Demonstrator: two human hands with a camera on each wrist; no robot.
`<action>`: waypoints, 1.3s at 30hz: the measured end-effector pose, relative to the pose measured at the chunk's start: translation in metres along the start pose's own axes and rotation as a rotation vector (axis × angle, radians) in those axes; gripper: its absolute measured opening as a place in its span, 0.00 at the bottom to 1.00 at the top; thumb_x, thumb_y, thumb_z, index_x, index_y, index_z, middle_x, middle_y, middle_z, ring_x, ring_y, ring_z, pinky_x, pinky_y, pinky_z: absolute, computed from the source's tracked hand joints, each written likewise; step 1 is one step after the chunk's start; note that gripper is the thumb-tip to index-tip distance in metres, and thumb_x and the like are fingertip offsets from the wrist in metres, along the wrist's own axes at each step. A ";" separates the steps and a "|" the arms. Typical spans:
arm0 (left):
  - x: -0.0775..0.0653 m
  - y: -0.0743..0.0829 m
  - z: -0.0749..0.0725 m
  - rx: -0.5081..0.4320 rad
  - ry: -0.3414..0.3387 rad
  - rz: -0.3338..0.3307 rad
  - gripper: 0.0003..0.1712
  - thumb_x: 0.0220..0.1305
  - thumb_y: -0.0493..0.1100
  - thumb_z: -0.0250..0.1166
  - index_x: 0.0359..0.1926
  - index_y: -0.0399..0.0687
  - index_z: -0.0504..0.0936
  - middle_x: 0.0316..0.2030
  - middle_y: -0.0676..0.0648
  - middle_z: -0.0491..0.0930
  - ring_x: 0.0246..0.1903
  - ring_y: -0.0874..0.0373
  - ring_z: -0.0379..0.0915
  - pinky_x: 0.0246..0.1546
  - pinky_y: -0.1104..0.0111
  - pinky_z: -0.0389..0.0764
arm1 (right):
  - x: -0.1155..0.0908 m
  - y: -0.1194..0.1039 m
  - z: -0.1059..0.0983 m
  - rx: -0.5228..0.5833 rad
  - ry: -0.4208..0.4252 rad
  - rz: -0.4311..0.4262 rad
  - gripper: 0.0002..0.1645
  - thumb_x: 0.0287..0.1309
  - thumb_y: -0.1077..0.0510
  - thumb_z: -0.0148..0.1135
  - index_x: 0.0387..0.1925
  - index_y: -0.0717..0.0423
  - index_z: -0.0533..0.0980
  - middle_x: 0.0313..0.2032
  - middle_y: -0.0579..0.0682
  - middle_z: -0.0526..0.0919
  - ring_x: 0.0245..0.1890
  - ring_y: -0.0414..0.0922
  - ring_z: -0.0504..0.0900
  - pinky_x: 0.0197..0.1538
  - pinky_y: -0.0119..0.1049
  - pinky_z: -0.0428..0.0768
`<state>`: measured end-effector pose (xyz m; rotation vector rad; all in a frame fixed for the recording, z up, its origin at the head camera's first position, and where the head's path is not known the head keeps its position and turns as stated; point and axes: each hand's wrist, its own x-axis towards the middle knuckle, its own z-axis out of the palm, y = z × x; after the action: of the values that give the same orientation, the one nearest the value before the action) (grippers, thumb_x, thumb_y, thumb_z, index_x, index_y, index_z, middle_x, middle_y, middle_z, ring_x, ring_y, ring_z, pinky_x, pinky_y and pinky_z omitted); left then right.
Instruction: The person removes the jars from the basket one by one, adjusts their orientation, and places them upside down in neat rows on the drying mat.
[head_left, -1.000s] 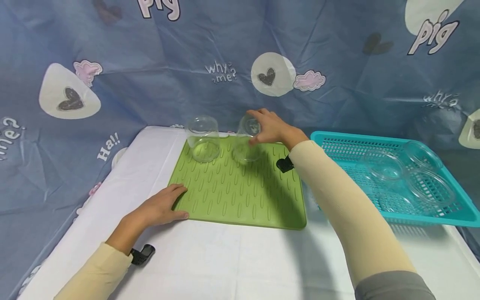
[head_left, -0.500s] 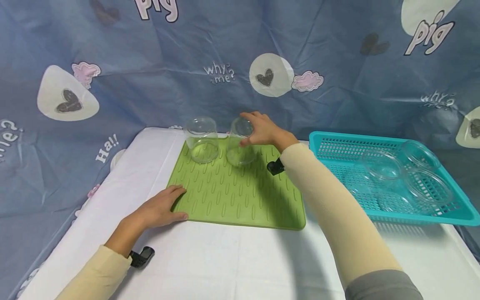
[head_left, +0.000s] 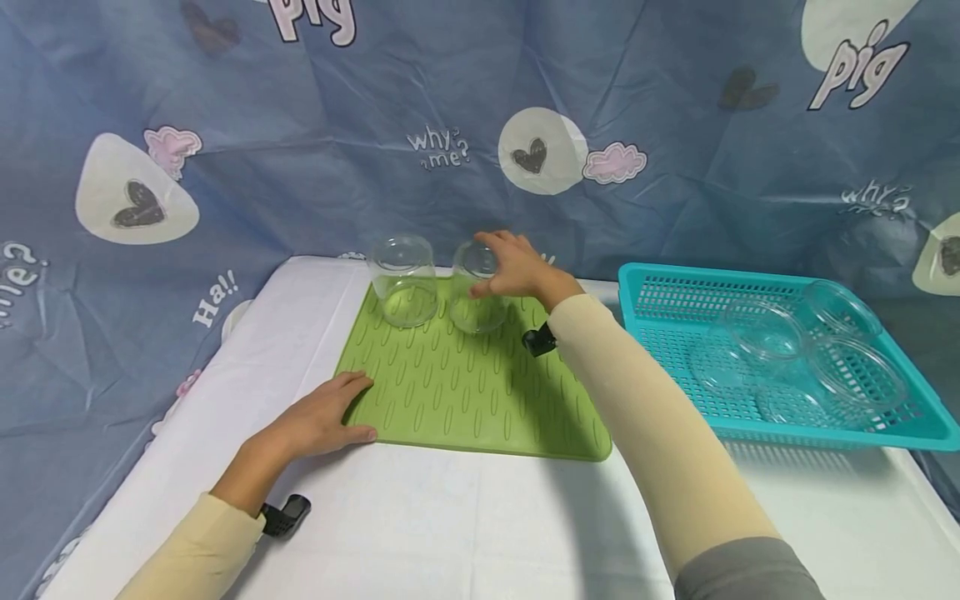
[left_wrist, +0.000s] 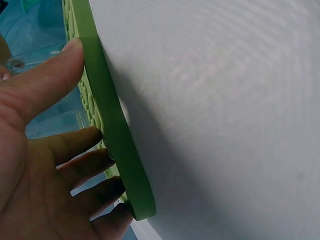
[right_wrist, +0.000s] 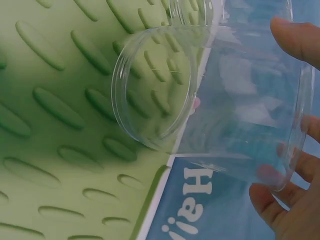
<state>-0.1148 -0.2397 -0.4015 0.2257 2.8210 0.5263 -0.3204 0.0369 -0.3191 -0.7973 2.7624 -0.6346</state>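
Observation:
My right hand holds a clear cup by its upper end, thumb on one side and fingers on the other. The cup is upright over the back of a green ridged mat; I cannot tell whether its base touches. In the right wrist view the fingertips press against the rim of this cup. Just left of it, a second clear cup stands upright on the mat. My left hand rests at the mat's front left corner, fingers spread and touching the edge, as the left wrist view also shows.
A turquoise perforated basket stands to the right of the mat, with several clear round containers lying in it. White cloth covers the table. Behind hangs a blue printed curtain.
My right hand has moved left with the cup and come slightly lower, bringing it closer to the standing cup. The left hand has stayed at the mat's corner.

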 end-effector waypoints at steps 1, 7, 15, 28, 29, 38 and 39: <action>0.000 0.000 0.000 0.001 -0.002 0.000 0.49 0.58 0.55 0.72 0.72 0.35 0.63 0.72 0.32 0.59 0.71 0.30 0.56 0.68 0.39 0.65 | 0.000 0.000 0.001 0.005 0.004 0.004 0.59 0.49 0.41 0.73 0.77 0.45 0.53 0.77 0.56 0.54 0.77 0.60 0.52 0.76 0.61 0.57; -0.001 0.000 -0.002 -0.002 0.006 0.010 0.48 0.58 0.55 0.72 0.71 0.34 0.63 0.72 0.31 0.60 0.70 0.30 0.57 0.67 0.38 0.65 | 0.000 0.001 0.003 0.042 0.032 0.021 0.58 0.50 0.41 0.72 0.77 0.46 0.54 0.76 0.55 0.55 0.75 0.57 0.54 0.75 0.60 0.60; 0.000 0.001 -0.002 -0.004 0.004 0.018 0.48 0.58 0.55 0.72 0.71 0.35 0.63 0.72 0.32 0.60 0.70 0.30 0.57 0.67 0.39 0.65 | 0.006 0.007 0.019 0.125 0.092 0.029 0.57 0.51 0.39 0.72 0.77 0.45 0.55 0.77 0.52 0.53 0.75 0.57 0.52 0.75 0.62 0.58; 0.000 0.000 -0.001 -0.009 0.007 0.019 0.48 0.59 0.55 0.71 0.71 0.35 0.63 0.72 0.31 0.59 0.70 0.29 0.56 0.67 0.38 0.64 | 0.008 0.007 0.032 0.242 0.145 0.042 0.56 0.49 0.42 0.73 0.76 0.43 0.56 0.78 0.47 0.51 0.75 0.54 0.53 0.75 0.61 0.59; 0.000 -0.001 0.000 -0.008 0.006 0.017 0.48 0.59 0.55 0.71 0.71 0.35 0.63 0.72 0.31 0.59 0.70 0.29 0.56 0.67 0.38 0.65 | 0.008 0.007 0.032 0.234 0.141 0.038 0.56 0.50 0.42 0.73 0.76 0.43 0.56 0.78 0.47 0.51 0.75 0.55 0.52 0.75 0.61 0.58; 0.001 -0.002 0.001 -0.004 0.013 0.018 0.48 0.58 0.56 0.71 0.72 0.35 0.63 0.72 0.31 0.59 0.70 0.29 0.56 0.67 0.38 0.65 | 0.004 0.008 0.029 0.166 0.159 0.003 0.56 0.50 0.35 0.71 0.76 0.39 0.56 0.80 0.49 0.47 0.79 0.59 0.45 0.76 0.68 0.45; 0.001 -0.002 0.001 -0.006 0.012 0.016 0.48 0.58 0.55 0.71 0.72 0.35 0.63 0.72 0.31 0.59 0.70 0.29 0.56 0.67 0.37 0.65 | 0.003 0.008 0.028 0.166 0.162 0.000 0.55 0.50 0.35 0.71 0.76 0.38 0.56 0.80 0.49 0.47 0.79 0.59 0.45 0.76 0.69 0.45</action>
<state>-0.1160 -0.2414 -0.4034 0.2443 2.8306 0.5414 -0.3176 0.0313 -0.3479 -0.7404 2.8033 -0.9532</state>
